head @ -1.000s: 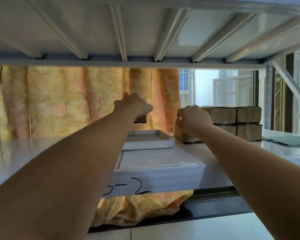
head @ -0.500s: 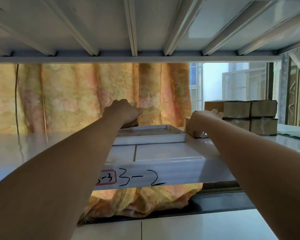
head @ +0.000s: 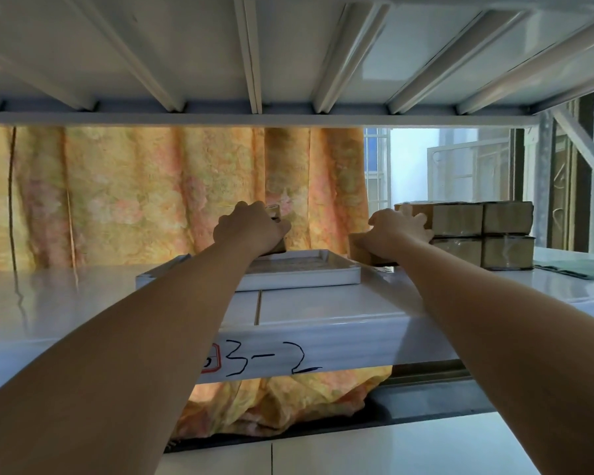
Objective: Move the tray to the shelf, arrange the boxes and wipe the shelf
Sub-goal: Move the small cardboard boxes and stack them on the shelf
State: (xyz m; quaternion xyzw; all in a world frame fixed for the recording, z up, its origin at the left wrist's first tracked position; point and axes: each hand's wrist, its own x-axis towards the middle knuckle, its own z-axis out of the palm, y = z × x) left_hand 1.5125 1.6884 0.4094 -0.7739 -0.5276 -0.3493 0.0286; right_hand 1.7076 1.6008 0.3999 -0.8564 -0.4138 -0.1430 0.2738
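My left hand [head: 251, 229] grips a small cardboard box [head: 273, 212] just above the back of the white tray [head: 299, 276], which lies on the white shelf [head: 323, 306]. Most of that box is hidden by my fingers. My right hand [head: 396, 231] rests on another cardboard box [head: 360, 249] standing on the shelf right of the tray. Its spread fingers touch the side of the stacked boxes [head: 477, 234], which stand two high further right.
A folded green cloth [head: 576, 264] lies on the shelf right of the stack. The ribbed underside of the upper shelf [head: 288, 53] is close overhead. A yellow curtain [head: 168, 193] hangs behind, with a window [head: 460, 173] at the right. The shelf's front edge reads "3-2".
My right hand went from clenching the box to lying on it, fingers spread against the stack. My left hand has kept its box above the tray. The view has shifted slightly.
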